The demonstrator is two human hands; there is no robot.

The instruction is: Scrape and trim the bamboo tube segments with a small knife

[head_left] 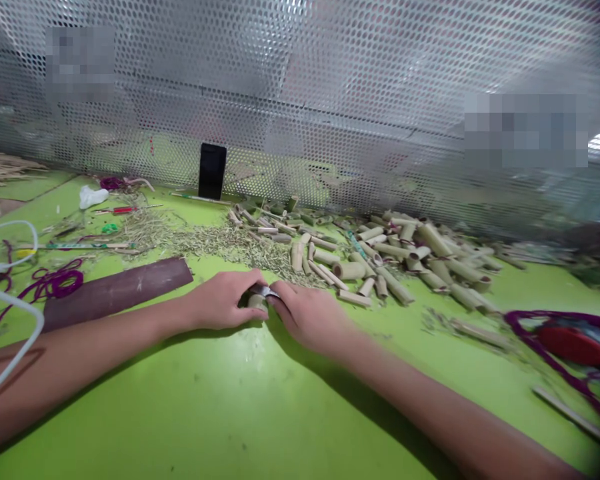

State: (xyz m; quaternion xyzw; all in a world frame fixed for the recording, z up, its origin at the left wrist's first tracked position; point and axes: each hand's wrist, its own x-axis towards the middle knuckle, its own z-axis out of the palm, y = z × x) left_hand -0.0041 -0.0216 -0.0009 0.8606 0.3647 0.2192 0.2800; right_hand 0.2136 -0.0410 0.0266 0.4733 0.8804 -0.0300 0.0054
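My left hand (225, 300) is closed around a short piece of bamboo tube (257, 303), low over the green table in the middle of the view. My right hand (307, 315) grips a small knife, its handle mostly hidden in the fist. The shiny knife blade (265, 291) lies against the top of the bamboo, between the two hands. Just beyond them spreads a pile of cut bamboo tubes (351, 270), with thin shavings (220, 243) scattered to its left.
A brown strip (120, 293) lies beyond my left forearm, near purple cord (65, 280) and a white cable (27, 313). A black phone (213, 171) leans against the perforated metal screen (290, 100) at the back. On the right are more purple cord and a red object (575, 343).
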